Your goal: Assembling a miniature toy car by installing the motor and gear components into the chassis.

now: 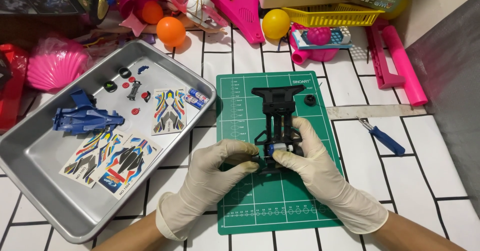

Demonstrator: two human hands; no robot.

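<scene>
A black toy car chassis [275, 112] lies on a green cutting mat [250, 201]. Both my hands wear pale rubber gloves. My right hand [311, 163] grips the near end of the chassis, thumb beside a small silver and blue motor [275, 149]. My left hand [217, 168] pinches the chassis at its near left side, fingertips against a black part there. A small black wheel [310, 100] sits on the mat's far right corner.
A metal tray [45, 156] at left holds a blue car body [85, 117], sticker sheets [112, 158], two small batteries [196, 97] and small black and red parts. A blue screwdriver [384, 137] lies right of the mat. Pink and orange toys crowd the far edge.
</scene>
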